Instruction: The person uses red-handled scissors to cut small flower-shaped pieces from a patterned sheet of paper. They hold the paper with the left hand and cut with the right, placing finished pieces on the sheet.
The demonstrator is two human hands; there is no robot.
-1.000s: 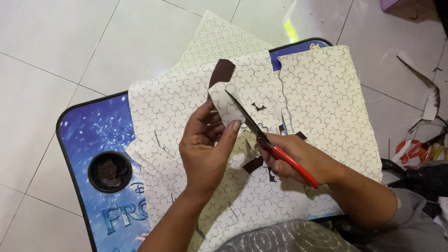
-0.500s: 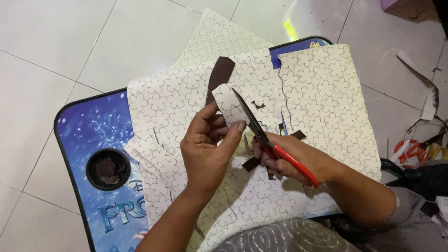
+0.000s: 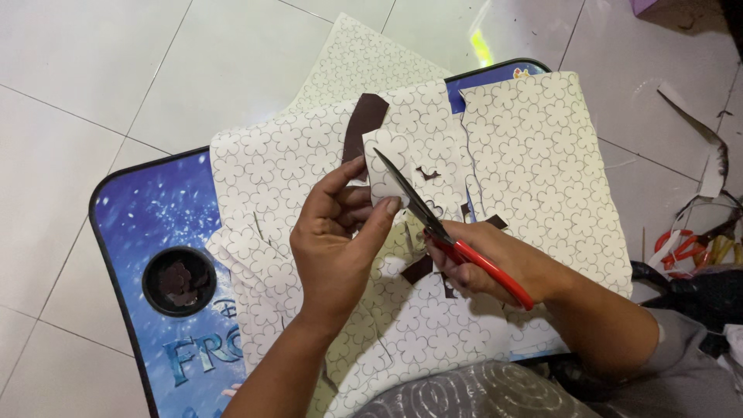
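A: While the left hand (image 3: 337,240) pinches the patterned paper piece (image 3: 387,166) above the blue table (image 3: 155,224), where's the right hand (image 3: 487,263)?

B: Clamped on red-handled scissors (image 3: 433,224), blades seemingly open against it.

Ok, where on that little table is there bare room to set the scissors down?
Bare table shows only along its left side, around the round cup hole. Everywhere else, patterned paper sheets cover it, and the middle is crowded by the left hand, right hand and scissors.
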